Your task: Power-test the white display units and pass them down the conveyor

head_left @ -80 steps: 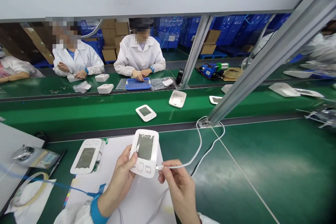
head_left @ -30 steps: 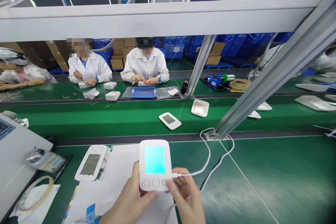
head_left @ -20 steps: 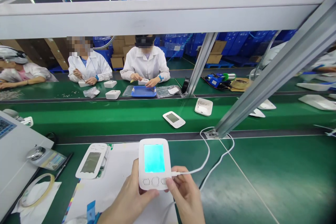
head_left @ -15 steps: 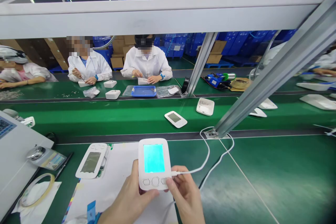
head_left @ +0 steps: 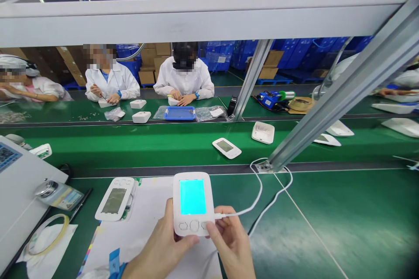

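A white blood pressure monitor [head_left: 194,226] with a lit cyan screen is held above a white paper sheet [head_left: 144,202], its buttons facing up. My left hand [head_left: 166,239] grips it at the left side and lower edge, thumb along the front. On the lower right corner, by a button, rests the thumb of my right hand [head_left: 231,239]; its other fingers curl at the side, partly hidden. A white cable [head_left: 240,212] plugs into the monitor's right side, passing over those fingers. Left of it, a second monitor [head_left: 114,200] with a dark screen lies on the sheet.
Beyond the bench runs a green conveyor belt [head_left: 131,152] carrying a monitor front [head_left: 227,148] and a white housing [head_left: 262,133]. A metal post [head_left: 304,117] rises at right. A pump bottle [head_left: 59,195] and tape roll [head_left: 47,235] lie left. Several co-workers in white sit opposite.
Parts on the belt have shifted right. The co-worker straight opposite has bowed their head, and the one at far left has raised a hand. My hands and the monitor hold nearly still.
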Tool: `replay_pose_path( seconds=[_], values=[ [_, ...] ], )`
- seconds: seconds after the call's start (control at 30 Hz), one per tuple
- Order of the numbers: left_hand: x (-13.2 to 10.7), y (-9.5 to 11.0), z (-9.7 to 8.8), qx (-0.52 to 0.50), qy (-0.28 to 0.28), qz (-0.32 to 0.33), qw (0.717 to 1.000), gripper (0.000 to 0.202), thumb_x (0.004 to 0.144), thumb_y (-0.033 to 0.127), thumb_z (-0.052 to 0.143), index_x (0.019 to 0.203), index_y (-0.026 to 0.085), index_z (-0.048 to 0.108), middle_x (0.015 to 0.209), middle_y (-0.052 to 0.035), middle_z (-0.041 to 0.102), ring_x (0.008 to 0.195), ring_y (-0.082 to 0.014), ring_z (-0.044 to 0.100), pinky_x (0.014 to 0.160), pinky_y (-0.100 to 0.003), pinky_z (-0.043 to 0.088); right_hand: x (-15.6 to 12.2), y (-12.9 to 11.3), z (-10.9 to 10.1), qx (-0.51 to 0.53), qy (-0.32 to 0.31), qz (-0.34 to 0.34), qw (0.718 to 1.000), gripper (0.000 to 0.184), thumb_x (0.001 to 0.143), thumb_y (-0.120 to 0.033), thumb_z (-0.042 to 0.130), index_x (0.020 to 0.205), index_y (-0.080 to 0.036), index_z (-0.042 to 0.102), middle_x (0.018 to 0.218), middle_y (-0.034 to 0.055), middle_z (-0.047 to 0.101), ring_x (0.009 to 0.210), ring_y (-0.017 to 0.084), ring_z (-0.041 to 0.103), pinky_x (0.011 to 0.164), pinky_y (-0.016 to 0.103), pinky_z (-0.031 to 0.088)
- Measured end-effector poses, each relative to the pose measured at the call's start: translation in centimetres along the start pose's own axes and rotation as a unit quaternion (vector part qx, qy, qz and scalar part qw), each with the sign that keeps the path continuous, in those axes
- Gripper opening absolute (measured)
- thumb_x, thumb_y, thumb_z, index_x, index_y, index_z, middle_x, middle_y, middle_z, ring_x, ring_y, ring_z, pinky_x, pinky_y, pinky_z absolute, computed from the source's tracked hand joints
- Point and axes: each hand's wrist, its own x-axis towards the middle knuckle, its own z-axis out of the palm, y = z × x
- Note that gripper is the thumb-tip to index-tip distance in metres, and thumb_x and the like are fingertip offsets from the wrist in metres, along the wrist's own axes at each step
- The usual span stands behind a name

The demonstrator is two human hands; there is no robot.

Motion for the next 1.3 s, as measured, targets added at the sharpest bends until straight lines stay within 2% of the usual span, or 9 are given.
replay_pose_path(
  seconds=[0.13,0.4,0.63,1.0,1.3],
  values=[
    [-0.03,-0.30,0.00,0.007,0.009,0.008,1.000,0.039,0.085,0.015,0.064,0.118,0.024,0.046,0.099,-0.0007,0.070,0.087,-0.0226,0.064,0.071,-0.029,0.046,0.06,-0.03,0.10,0.005,-0.004,0.002,1.000,0.030,0.082,-0.045,0.081,0.095,-0.024,0.064,0.083,0.0039,0.073,0.076,0.023,0.071,0.066,0.030,0.057],
    [-0.10,-0.83,0.06,-0.005,0.002,0.014,1.000,0.043,0.086,0.018,0.065,0.123,0.023,0.045,0.103,-0.0026,0.070,0.092,-0.0236,0.063,0.074,-0.031,0.047,0.07,-0.31,0.16,0.005,-0.013,0.007,1.000,0.029,0.083,-0.045,0.080,0.095,-0.025,0.063,0.084,0.0032,0.074,0.076,0.022,0.071,0.067,0.030,0.058],
    [-0.19,0.15,0.02,0.002,-0.002,-0.004,1.000,0.042,0.085,0.016,0.063,0.122,0.023,0.045,0.106,-0.0030,0.069,0.093,-0.0237,0.063,0.075,-0.031,0.046,0.06,-0.26,0.17,-0.001,-0.005,0.007,1.000,0.030,0.082,-0.046,0.080,0.094,-0.025,0.062,0.083,0.0037,0.074,0.076,0.023,0.071,0.068,0.031,0.059],
    [0.03,-0.53,0.15,-0.007,-0.002,0.006,1.000,0.046,0.084,0.017,0.065,0.124,0.024,0.043,0.104,-0.0022,0.069,0.091,-0.0231,0.064,0.072,-0.030,0.045,0.03,-0.32,0.26,-0.002,0.003,0.006,1.000,0.032,0.081,-0.046,0.081,0.094,-0.025,0.062,0.080,0.0038,0.074,0.073,0.023,0.071,0.062,0.030,0.056],
    [-0.02,-0.49,0.12,0.011,0.007,0.004,1.000,0.044,0.083,0.017,0.065,0.121,0.023,0.044,0.099,-0.0020,0.069,0.086,-0.0228,0.063,0.069,-0.030,0.045,0.06,0.50,0.05,-0.018,0.012,0.001,1.000,0.034,0.080,-0.050,0.080,0.095,-0.025,0.062,0.080,0.0031,0.071,0.071,0.022,0.068,0.066,0.031,0.058]
  ],
)
